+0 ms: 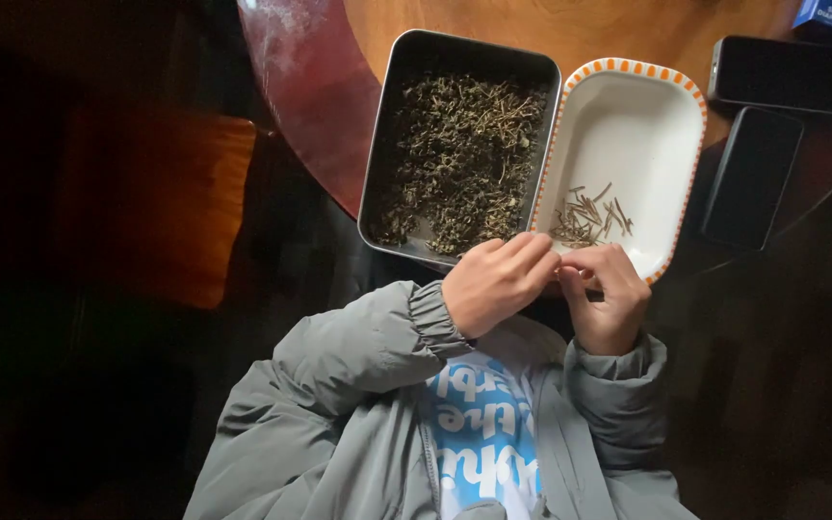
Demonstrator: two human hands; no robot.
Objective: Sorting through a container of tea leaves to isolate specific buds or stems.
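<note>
A metal tin (384,144) filled with dried green herbs (459,154) sits at the round wooden table's near edge. Touching its right side is a white oval dish (628,116) with an orange-dashed rim, holding a small pile of bare stems (589,220). My left hand (495,281) and my right hand (611,297) meet fingertip to fingertip over the dish's near rim. Both pinch a small dried herb sprig that the fingers mostly hide. Grey jacket sleeves cover both arms.
Two dark phones (782,73) (751,178) lie to the right of the dish, and a blue box corner (830,13) shows at the top right. The table (570,24) has a reddish rim. A brown wooden seat (156,202) stands in the dark at the left.
</note>
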